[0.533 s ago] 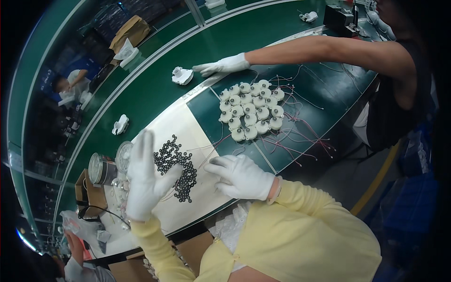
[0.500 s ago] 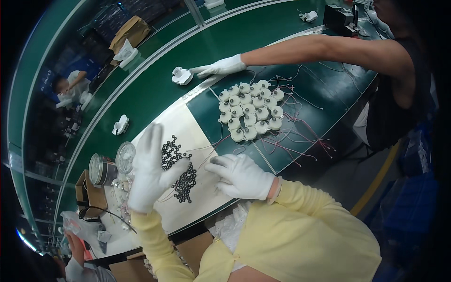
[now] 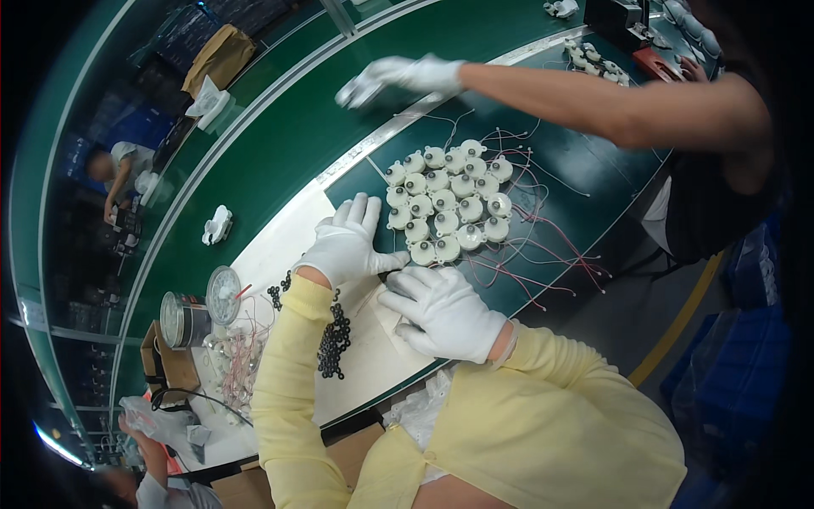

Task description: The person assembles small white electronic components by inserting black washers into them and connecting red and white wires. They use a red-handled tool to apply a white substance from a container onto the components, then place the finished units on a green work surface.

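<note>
My left hand [image 3: 346, 242], white-gloved with its fingers spread, reaches over the corner of the green mat beside a group of small round cream motors [image 3: 445, 201]. Nothing shows in it. Its thumb comes close to the fingers of my right hand [image 3: 449, 314], also gloved. The right fingers are bent over the near edge of the motors, and what they hold, if anything, is hidden. Dark pegs stand up on the motors, and thin pink and white wires [image 3: 551, 225] trail off to the right. Under my left forearm, small black rings [image 3: 333, 343] lie on the white worktop [image 3: 373, 360], partly covered.
Across the belt [image 3: 284, 136], a co-worker's gloved hand [image 3: 420, 75] grips a blurred white part [image 3: 360, 91]. Another white part [image 3: 218, 226] lies on the belt at left. Two tubs [image 3: 185, 319], a cardboard box [image 3: 174, 360] and tangled wired pieces [image 3: 233, 360] stand on the left.
My left hand has moved right from above the black rings to the motors. My right hand has shifted slightly right. The co-worker's hand has moved up with the white part off the belt.
</note>
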The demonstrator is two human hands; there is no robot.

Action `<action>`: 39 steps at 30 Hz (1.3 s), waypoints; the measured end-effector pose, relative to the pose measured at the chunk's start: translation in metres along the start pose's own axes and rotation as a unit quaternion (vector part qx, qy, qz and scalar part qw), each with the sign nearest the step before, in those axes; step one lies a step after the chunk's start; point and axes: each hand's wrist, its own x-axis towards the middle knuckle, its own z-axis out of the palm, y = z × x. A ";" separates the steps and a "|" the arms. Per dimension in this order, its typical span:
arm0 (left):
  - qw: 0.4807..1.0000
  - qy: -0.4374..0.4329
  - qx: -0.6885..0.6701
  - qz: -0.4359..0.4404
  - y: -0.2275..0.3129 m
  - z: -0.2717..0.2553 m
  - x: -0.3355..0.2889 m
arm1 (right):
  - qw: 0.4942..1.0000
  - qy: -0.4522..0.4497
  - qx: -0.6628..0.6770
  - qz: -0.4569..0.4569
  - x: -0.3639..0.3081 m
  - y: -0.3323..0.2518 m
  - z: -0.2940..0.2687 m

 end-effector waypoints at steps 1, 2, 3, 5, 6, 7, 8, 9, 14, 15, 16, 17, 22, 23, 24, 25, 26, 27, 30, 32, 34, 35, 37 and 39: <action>1.000 -0.002 -0.003 -0.004 0.001 -0.002 0.002 | 1.000 -0.004 -0.006 -0.001 0.000 0.000 -0.001; 1.000 0.002 -0.008 -0.002 0.001 -0.002 0.004 | 1.000 -0.013 -0.005 0.000 0.000 0.001 -0.001; 1.000 0.007 -0.012 0.000 -0.001 0.000 0.007 | 1.000 -0.021 -0.005 0.002 0.000 0.001 -0.001; 1.000 0.028 -0.010 0.007 -0.003 0.006 0.016 | 1.000 -0.026 -0.005 0.004 0.000 0.002 -0.002; 0.999 0.043 -0.003 0.009 -0.006 0.013 0.022 | 1.000 -0.021 -0.002 0.005 0.000 0.002 -0.002; 0.998 0.057 0.003 0.009 -0.008 0.018 0.027 | 1.000 -0.018 0.003 0.004 0.000 0.004 -0.002; 0.999 0.048 0.011 0.008 -0.009 0.020 0.032 | 1.000 -0.022 -0.001 0.009 0.000 0.005 -0.002; 0.999 0.039 0.019 0.006 -0.010 0.020 0.038 | 1.000 -0.026 -0.004 0.013 0.000 0.006 -0.001; 1.000 0.011 0.019 0.009 -0.002 0.014 0.073 | 0.998 -0.028 -0.028 0.054 -0.001 0.019 -0.010; 1.000 0.009 0.020 0.008 0.003 0.012 0.079 | 0.998 -0.030 -0.031 0.054 -0.002 0.028 -0.014; 1.000 0.006 0.022 0.004 0.006 0.009 0.084 | 0.998 -0.033 -0.031 0.051 -0.003 0.035 -0.019; 0.999 0.016 0.027 0.010 0.007 0.010 0.093 | 0.998 -0.031 -0.032 0.043 -0.004 0.044 -0.028; 0.998 0.048 0.007 0.042 0.045 -0.003 0.153 | 0.998 -0.042 -0.052 -0.010 -0.017 0.109 -0.087; 0.998 0.056 -0.001 0.042 0.056 -0.007 0.166 | 0.997 -0.057 -0.047 -0.015 -0.018 0.125 -0.099; 0.997 0.064 -0.009 0.042 0.067 -0.011 0.180 | 0.996 -0.073 -0.042 -0.019 -0.018 0.140 -0.112; 0.995 0.084 -0.013 0.048 0.079 -0.010 0.200 | 0.997 -0.069 -0.040 -0.023 -0.022 0.158 -0.124; 0.993 0.103 -0.024 0.057 0.094 -0.016 0.218 | 0.997 -0.066 -0.040 -0.028 -0.026 0.176 -0.136; 0.991 0.107 -0.038 0.068 0.107 -0.020 0.239 | 0.996 -0.057 -0.048 -0.044 -0.029 0.193 -0.146; 0.982 0.163 -0.074 0.066 0.149 -0.021 0.294 | 0.995 -0.005 -0.102 -0.003 -0.034 0.232 -0.171; 0.976 0.179 -0.094 0.079 0.171 -0.035 0.304 | 0.987 0.066 -0.144 -0.011 -0.037 0.237 -0.174; 0.981 0.146 -0.087 0.092 0.176 -0.045 0.304 | 0.982 0.088 -0.165 -0.019 -0.042 0.228 -0.180; 0.983 0.142 -0.066 0.096 0.174 -0.050 0.301 | 0.977 0.132 -0.161 -0.040 -0.042 0.227 -0.179; 0.986 0.132 -0.026 0.093 0.153 -0.057 0.286 | 0.980 0.123 -0.154 -0.026 -0.039 0.226 -0.182; 0.981 0.164 0.011 0.105 0.123 -0.071 0.254 | 0.981 0.124 -0.143 -0.035 -0.036 0.226 -0.180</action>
